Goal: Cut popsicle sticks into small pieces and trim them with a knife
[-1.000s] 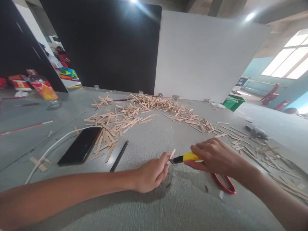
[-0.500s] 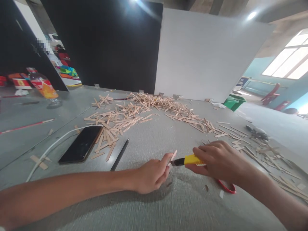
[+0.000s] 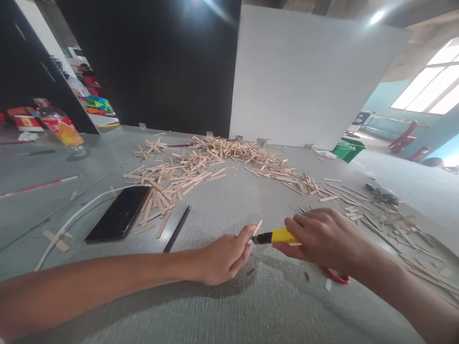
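My left hand (image 3: 225, 258) is closed around a small wooden craft stick (image 3: 257, 228), whose tip sticks up past the thumb. In my right hand (image 3: 322, 236) is a yellow utility knife (image 3: 284, 235). Its dark front end points left and reaches the stick by my left fingertips; whether the blade cuts into the wood is too small to tell. Scissors with a red handle (image 3: 337, 277) lie partly hidden under my right hand. A black pen (image 3: 178, 228) rests on the table beyond my left forearm.
Craft sticks (image 3: 193, 167) lie heaped across the grey table (image 3: 229, 310) toward the upright black and white panels. A phone (image 3: 120, 213) with a white cable is at left, a drink bottle (image 3: 59, 125) behind it. More sticks and thin strips (image 3: 412, 231) are scattered at right.
The whole view has shifted slightly, so things sit a little further left. Both hands keep their grips, and the knife stays at the stick.
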A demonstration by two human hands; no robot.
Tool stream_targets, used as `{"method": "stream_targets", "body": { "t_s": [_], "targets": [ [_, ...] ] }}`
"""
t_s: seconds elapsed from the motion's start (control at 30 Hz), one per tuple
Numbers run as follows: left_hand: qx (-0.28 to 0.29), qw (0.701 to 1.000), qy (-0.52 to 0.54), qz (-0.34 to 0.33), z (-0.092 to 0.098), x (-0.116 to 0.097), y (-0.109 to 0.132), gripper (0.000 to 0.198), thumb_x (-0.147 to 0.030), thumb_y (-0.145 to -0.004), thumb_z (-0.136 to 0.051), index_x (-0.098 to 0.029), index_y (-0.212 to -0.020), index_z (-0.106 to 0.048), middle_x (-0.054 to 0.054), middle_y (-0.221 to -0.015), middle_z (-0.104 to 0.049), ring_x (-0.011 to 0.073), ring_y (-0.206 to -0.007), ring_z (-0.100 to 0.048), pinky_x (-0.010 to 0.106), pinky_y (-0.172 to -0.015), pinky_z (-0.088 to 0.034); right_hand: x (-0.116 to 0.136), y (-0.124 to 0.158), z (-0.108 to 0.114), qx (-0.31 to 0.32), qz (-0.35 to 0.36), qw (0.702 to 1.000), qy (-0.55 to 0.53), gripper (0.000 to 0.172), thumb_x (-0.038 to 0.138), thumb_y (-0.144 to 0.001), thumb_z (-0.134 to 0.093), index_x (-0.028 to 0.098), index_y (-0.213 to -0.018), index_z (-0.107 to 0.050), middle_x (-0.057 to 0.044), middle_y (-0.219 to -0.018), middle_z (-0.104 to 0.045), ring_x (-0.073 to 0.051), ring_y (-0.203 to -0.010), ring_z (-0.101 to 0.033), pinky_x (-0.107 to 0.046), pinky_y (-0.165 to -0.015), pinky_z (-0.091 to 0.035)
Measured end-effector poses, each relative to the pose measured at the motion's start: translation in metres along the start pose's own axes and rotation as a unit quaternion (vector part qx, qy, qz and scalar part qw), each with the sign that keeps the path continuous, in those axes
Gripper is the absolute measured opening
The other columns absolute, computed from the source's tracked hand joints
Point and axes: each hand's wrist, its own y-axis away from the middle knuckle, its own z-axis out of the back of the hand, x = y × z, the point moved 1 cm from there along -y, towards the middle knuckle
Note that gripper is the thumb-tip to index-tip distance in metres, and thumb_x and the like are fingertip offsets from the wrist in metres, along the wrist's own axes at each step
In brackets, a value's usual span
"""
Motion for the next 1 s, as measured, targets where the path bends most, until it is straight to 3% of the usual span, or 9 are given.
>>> {"method": "stream_targets", "body": {
  "t_s": [0.07,0.17,0.27,0.4,0.6,0.8,1.0],
  "targets": [
    [-0.006,1.000,-0.009,0.003,0.000,0.001,0.000,0.049,-0.020,-0.106,-0.034,-0.013,-0.152,-0.017,-0.009,-0.063,-0.045,0.0118,-0.049,-0.039,0.026,-0.054,-0.033,0.018,0.000,0.012,-0.033,0.003,0.995,0.099,0.047,0.038,-0.108,-0.043,0.020,-0.068,-0.062,-0.001,-0.056,-0.057,-0.020,-0.048,-0.055,-0.038,-0.055,-0.027],
    [-0.010,1.000,-0.018,0.005,-0.001,0.002,0.000,0.049,-0.019,-0.106,-0.034,-0.012,-0.152,-0.018,-0.011,-0.060,-0.041,0.0115,-0.047,-0.039,0.027,-0.054,-0.032,0.040,-0.001,0.026,-0.032,-0.018,0.983,0.180,0.040,0.027,-0.104,-0.049,0.019,-0.067,-0.063,-0.002,-0.053,-0.052,-0.019,-0.045,-0.047,-0.039,-0.054,-0.023],
    [-0.011,1.000,-0.022,0.000,-0.001,0.001,0.001,0.049,-0.018,-0.105,-0.035,-0.010,-0.151,-0.019,-0.010,-0.062,-0.042,0.0116,-0.047,-0.039,0.026,-0.052,-0.031,0.025,-0.001,0.018,-0.044,-0.022,0.993,0.106,0.049,0.040,-0.108,-0.044,0.021,-0.066,-0.060,-0.001,-0.054,-0.054,-0.020,-0.046,-0.051,-0.039,-0.054,-0.024],
    [-0.006,1.000,-0.020,-0.013,-0.002,0.001,0.001,0.053,-0.016,-0.102,-0.037,-0.011,-0.151,-0.017,-0.009,-0.065,-0.045,0.0114,-0.049,-0.040,0.025,-0.053,-0.032,-0.003,-0.002,0.000,-0.001,0.002,1.000,-0.008,0.055,0.057,-0.108,-0.040,0.021,-0.072,-0.061,0.001,-0.057,-0.060,-0.019,-0.049,-0.057,-0.036,-0.055,-0.027],
    [-0.019,0.999,-0.023,-0.011,-0.003,0.004,0.000,0.055,-0.017,-0.104,-0.035,-0.009,-0.155,-0.015,-0.009,-0.062,-0.043,0.0127,-0.050,-0.041,0.027,-0.055,-0.032,0.030,-0.002,0.021,-0.049,-0.018,0.985,0.162,0.045,0.027,-0.106,-0.046,0.020,-0.064,-0.060,-0.002,-0.052,-0.051,-0.020,-0.045,-0.046,-0.039,-0.055,-0.020],
    [-0.003,1.000,-0.024,-0.020,-0.004,0.008,0.001,0.055,-0.017,-0.104,-0.038,-0.012,-0.153,-0.015,-0.010,-0.064,-0.044,0.0112,-0.048,-0.041,0.024,-0.052,-0.031,0.000,-0.004,0.005,-0.006,0.014,1.000,0.007,0.057,0.053,-0.109,-0.037,0.021,-0.070,-0.062,0.001,-0.056,-0.059,-0.020,-0.047,-0.058,-0.037,-0.054,-0.028],
    [-0.013,0.999,-0.022,-0.020,-0.003,0.008,0.001,0.058,-0.013,-0.102,-0.040,-0.011,-0.155,-0.017,-0.011,-0.061,-0.043,0.0111,-0.046,-0.040,0.024,-0.051,-0.031,0.023,-0.004,0.020,-0.062,0.018,0.988,0.139,0.045,0.032,-0.105,-0.047,0.020,-0.065,-0.062,-0.002,-0.052,-0.051,-0.022,-0.043,-0.051,-0.038,-0.050,-0.026]
  ]
}}
